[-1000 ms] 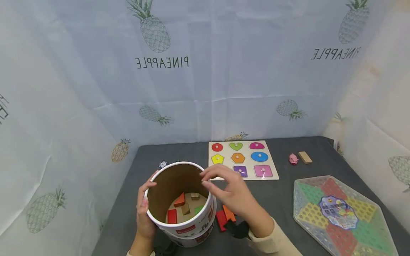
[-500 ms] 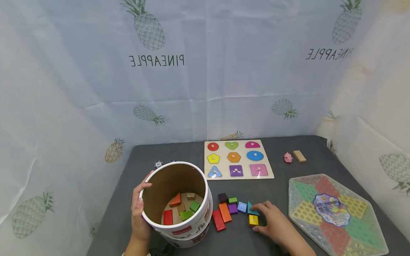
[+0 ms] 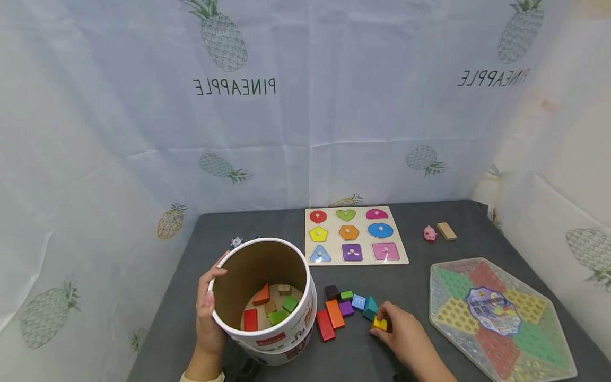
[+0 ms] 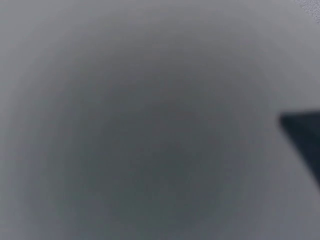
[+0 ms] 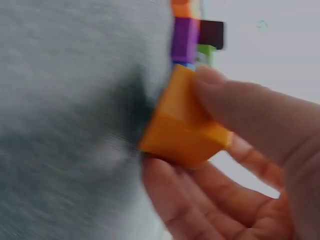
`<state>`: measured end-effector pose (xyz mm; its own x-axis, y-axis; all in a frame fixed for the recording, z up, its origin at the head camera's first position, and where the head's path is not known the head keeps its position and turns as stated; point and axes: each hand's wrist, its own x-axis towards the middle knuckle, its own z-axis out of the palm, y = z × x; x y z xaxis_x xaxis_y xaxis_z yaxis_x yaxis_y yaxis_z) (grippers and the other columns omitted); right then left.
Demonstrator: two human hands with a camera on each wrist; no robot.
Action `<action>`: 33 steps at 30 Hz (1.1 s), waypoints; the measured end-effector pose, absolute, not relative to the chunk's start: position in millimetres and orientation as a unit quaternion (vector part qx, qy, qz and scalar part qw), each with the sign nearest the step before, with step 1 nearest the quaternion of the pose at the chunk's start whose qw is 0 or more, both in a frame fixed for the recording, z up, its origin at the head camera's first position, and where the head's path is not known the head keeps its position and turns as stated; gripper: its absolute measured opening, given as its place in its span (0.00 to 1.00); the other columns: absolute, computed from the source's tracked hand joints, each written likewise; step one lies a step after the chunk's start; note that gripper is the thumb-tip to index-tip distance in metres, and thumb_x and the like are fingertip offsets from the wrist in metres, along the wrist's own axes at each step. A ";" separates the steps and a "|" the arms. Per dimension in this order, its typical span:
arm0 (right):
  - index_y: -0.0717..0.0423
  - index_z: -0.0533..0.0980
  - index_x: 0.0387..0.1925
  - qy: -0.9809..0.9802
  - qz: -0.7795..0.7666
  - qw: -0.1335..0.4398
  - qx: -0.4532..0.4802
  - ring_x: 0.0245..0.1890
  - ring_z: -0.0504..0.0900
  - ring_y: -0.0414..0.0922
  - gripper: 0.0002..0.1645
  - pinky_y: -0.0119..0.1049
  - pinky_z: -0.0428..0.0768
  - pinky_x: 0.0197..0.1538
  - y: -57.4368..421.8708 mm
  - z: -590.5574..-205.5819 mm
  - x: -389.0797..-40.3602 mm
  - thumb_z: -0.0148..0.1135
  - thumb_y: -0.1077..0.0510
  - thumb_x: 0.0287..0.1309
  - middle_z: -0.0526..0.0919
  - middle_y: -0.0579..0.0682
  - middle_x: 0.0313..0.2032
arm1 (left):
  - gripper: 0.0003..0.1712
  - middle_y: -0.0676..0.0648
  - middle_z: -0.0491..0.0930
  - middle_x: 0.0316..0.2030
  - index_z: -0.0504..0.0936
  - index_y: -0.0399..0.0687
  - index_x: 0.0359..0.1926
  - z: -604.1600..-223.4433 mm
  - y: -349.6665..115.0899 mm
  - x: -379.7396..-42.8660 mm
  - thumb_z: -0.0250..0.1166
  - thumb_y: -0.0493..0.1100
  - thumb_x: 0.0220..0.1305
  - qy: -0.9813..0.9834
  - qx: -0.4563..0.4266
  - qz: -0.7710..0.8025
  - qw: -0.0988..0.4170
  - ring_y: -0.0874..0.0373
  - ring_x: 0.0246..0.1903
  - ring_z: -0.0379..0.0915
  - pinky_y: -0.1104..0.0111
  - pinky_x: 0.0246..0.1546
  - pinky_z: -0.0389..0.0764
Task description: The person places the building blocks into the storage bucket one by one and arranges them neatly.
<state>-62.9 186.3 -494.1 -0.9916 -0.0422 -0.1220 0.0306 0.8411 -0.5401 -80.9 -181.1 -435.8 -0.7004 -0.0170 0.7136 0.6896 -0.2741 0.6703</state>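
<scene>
My left hand [image 3: 210,313] holds the white bucket [image 3: 286,337] by its left side, fingertips hooked over the rim. Inside lie several wooden blocks, among them a red block [image 3: 250,320] and a green block [image 3: 289,303]. On the right, my right hand [image 3: 403,333] pinches a yellow block [image 3: 380,323] between thumb and fingers, low over the table; in the right wrist view this block [image 5: 185,120] looks orange-yellow. Close by is a teal triangular block [image 3: 370,307]. The left wrist view is a grey blur with a dark corner at its right edge.
Between bucket and right hand lie several more blocks, such as an orange block [image 3: 335,314] and a red one. Behind them is a shape puzzle board [image 3: 357,236]. A hexagonal game box [image 3: 501,318] takes up the right, with a pink pig figure [image 3: 429,234] and plain wooden block [image 3: 446,231] beyond.
My right hand has gone from the bucket's rim rightward to the table and now pinches the yellow block. A second green block shows inside the bucket. My left hand keeps its hold.
</scene>
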 end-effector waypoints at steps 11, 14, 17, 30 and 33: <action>0.33 0.78 0.41 0.904 -0.396 -0.079 -0.143 0.37 0.76 0.33 0.22 0.29 0.79 0.40 154.5 -388.2 -58.6 0.75 0.57 0.44 0.77 0.30 0.39 | 0.26 0.27 0.51 0.67 0.56 0.22 0.57 -433.1 -185.8 -80.0 0.28 0.36 0.64 -0.558 -0.292 -0.737 0.245 0.38 0.65 0.49 0.60 0.61 0.62; 0.34 0.78 0.43 0.852 -0.431 -0.141 -0.263 0.42 0.76 0.34 0.22 0.31 0.79 0.43 127.4 -356.9 -66.0 0.74 0.57 0.46 0.77 0.31 0.43 | 0.26 0.27 0.51 0.67 0.56 0.22 0.57 -433.1 -186.6 -79.2 0.28 0.36 0.64 -0.559 -0.291 -0.738 0.243 0.38 0.65 0.49 0.60 0.61 0.62; 0.39 0.78 0.43 0.815 -0.442 -0.145 -0.346 0.43 0.75 0.34 0.20 0.34 0.80 0.43 94.8 -338.9 -78.8 0.74 0.55 0.47 0.77 0.34 0.43 | 0.26 0.27 0.50 0.67 0.55 0.21 0.58 -434.0 -185.9 -79.2 0.28 0.36 0.64 -0.562 -0.294 -0.736 0.238 0.38 0.66 0.49 0.60 0.61 0.62; 0.42 0.79 0.40 0.826 -0.394 -0.114 -0.387 0.44 0.75 0.33 0.09 0.30 0.75 0.47 32.3 -359.5 -113.2 0.66 0.56 0.57 0.78 0.33 0.42 | 0.26 0.28 0.51 0.67 0.55 0.22 0.58 -439.1 -183.8 -79.7 0.29 0.37 0.64 -0.588 -0.277 -0.722 0.237 0.38 0.64 0.51 0.60 0.59 0.65; 0.45 0.79 0.40 0.776 -0.483 -0.173 -0.368 0.49 0.74 0.39 0.10 0.36 0.74 0.54 43.2 -370.7 -105.5 0.64 0.61 0.57 0.78 0.39 0.45 | 0.26 0.28 0.51 0.67 0.55 0.22 0.58 -438.7 -184.3 -79.6 0.29 0.36 0.63 -0.585 -0.277 -0.723 0.243 0.38 0.64 0.51 0.60 0.59 0.65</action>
<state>-105.5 43.2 -370.7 -0.6690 -0.4049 0.6234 -0.7381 0.2625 -0.6216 -79.6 -184.3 -438.7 -0.7284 -0.0267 0.6846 0.6751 -0.1982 0.7106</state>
